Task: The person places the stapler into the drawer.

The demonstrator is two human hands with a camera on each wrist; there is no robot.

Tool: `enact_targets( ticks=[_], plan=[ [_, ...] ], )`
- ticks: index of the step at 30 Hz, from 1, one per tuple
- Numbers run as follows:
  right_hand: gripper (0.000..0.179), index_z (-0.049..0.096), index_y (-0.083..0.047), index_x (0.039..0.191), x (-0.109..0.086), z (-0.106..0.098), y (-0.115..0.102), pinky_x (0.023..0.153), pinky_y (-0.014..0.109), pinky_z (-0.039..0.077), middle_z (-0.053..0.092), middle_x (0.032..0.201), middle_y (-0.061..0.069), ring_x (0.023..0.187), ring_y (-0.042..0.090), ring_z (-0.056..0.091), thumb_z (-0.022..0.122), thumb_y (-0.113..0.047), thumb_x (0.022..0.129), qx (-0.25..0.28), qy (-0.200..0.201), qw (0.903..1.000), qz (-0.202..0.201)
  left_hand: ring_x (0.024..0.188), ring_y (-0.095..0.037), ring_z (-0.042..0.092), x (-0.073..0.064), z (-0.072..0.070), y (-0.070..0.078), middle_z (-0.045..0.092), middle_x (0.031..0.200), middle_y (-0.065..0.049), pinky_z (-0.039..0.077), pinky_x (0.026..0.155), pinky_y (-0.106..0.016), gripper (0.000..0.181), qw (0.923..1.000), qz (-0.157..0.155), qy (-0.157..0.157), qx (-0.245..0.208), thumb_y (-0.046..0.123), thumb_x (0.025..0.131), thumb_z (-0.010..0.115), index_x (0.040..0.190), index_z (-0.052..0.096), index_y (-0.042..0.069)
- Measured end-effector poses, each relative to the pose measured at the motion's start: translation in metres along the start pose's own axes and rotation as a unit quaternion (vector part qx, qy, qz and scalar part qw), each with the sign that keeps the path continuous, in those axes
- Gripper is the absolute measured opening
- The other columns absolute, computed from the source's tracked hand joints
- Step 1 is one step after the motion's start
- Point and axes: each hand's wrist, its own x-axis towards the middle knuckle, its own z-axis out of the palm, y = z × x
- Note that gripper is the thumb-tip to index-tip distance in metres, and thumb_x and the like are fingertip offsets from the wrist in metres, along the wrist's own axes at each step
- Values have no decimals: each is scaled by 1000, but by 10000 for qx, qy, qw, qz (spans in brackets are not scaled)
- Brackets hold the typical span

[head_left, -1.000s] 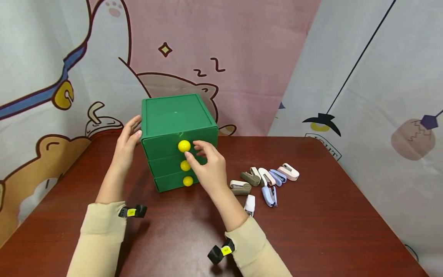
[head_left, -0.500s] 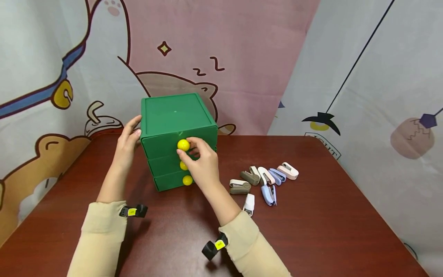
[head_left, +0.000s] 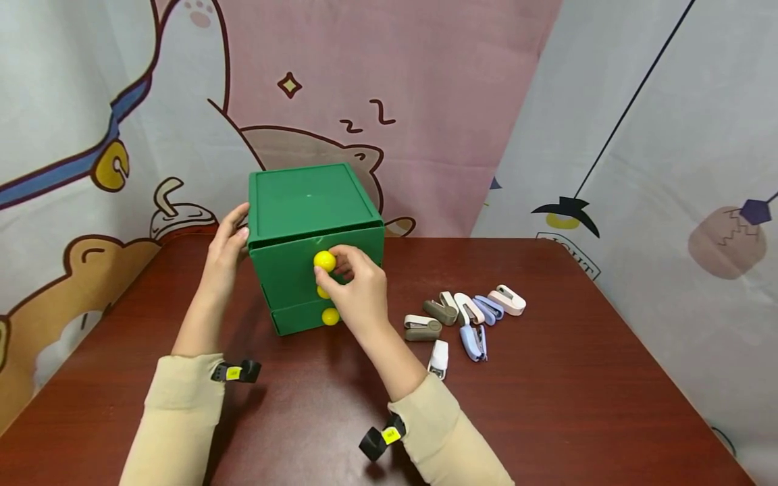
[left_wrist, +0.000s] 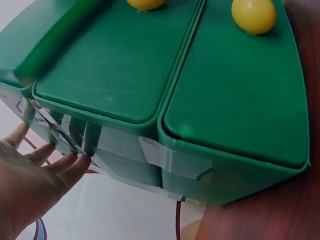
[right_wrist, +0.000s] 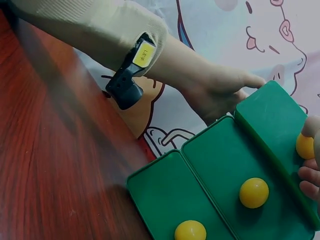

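A green three-drawer box (head_left: 306,202) with round yellow knobs stands on the table. Its top drawer (head_left: 286,270) sticks out a little past the others, seen also as a raised green front (right_wrist: 275,117) in the right wrist view. My right hand (head_left: 361,297) pinches the top yellow knob (head_left: 325,260) between thumb and fingers. Against the box's left side, my left hand (head_left: 221,263) rests with extended fingers; in the left wrist view its fingertips (left_wrist: 75,162) touch the taped side wall (left_wrist: 120,145). The middle knob is partly hidden behind my right hand.
Right of the box lie several small staplers: a grey-and-white one (head_left: 422,328), a light blue one (head_left: 473,342), a pale pink one (head_left: 507,301) and a white one (head_left: 438,359). A patterned cloth (head_left: 425,101) hangs behind the brown table (head_left: 577,378).
My right hand has moved left to the top knob, taken hold of it and drawn the top drawer slightly out toward me. My left hand has stayed at the box's side.
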Motion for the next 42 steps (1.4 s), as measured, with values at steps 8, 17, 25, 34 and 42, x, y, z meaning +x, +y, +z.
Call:
enact_targets(
  ticks=[8, 17, 25, 34, 42],
  plan=[
    [25, 66, -3, 98, -10, -9, -6, 65, 25, 51, 64, 85, 3, 74, 12, 60, 78, -14, 79, 102, 23, 9998, -141, 108, -16, 51, -1, -1, 1, 34, 145, -11, 36, 93, -28, 53, 9999, -125, -58, 84, 23, 100, 41, 150, 31, 8],
    [27, 66, -3, 99, -17, -19, -15, 65, 25, 51, 65, 87, 3, 75, 12, 61, 78, -15, 79, 105, -112, 9991, -389, 110, -17, 50, -1, -3, 3, 32, 146, -12, 35, 94, -31, 53, 9999, -114, -47, 16, 22, 100, 40, 150, 30, 8],
    [29, 66, -3, 97, -24, -32, -16, 64, 24, 51, 66, 86, 3, 73, 11, 60, 81, -14, 76, -35, -170, 9971, -736, 110, -19, 49, 0, 1, 1, 32, 146, -11, 32, 97, -38, 53, 9997, -210, -75, -36, 22, 100, 40, 150, 29, 9],
    [29, 66, -5, 96, -31, -42, -21, 62, 23, 50, 66, 85, 1, 71, 11, 62, 82, -14, 73, 25, -285, 9939, -1063, 112, -20, 47, -1, 0, 3, 31, 148, -11, 30, 99, -40, 54, 9996, -235, -46, -156, 22, 99, 41, 150, 29, 9],
    [31, 66, -6, 98, -33, -45, -22, 61, 25, 50, 67, 86, 1, 71, 12, 62, 83, -14, 73, -25, -365, 9930, -1125, 114, -21, 46, -2, 0, 2, 30, 149, -9, 28, 100, -43, 54, 9995, -290, -68, -123, 25, 99, 41, 151, 29, 11]
  ],
)
